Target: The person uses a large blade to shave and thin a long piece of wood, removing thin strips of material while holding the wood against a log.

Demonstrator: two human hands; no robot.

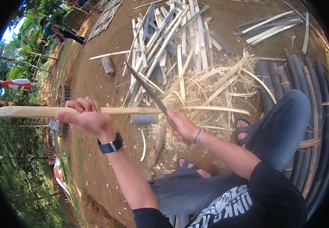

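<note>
My left hand point(86, 116) clenches around a pale, fibrous bamboo strip point(96, 111) held level before me. My right hand point(182, 127) grips the handle of a long, flat grey blade point(145, 88), its edge against the strip. Curled shavings point(206, 91) and split slats point(168, 34) litter the bare brown dirt point(92, 76).

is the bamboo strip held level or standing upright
Level: the bamboo strip runs sideways across the view, gripped by the left hand, the knife crossing it.

I see bare brown dirt ground point(92, 72) in daylight, a heap of split bamboo slats point(168, 34), dark bamboo poles point(308, 79), and green trees point(24, 41) at left.
</note>
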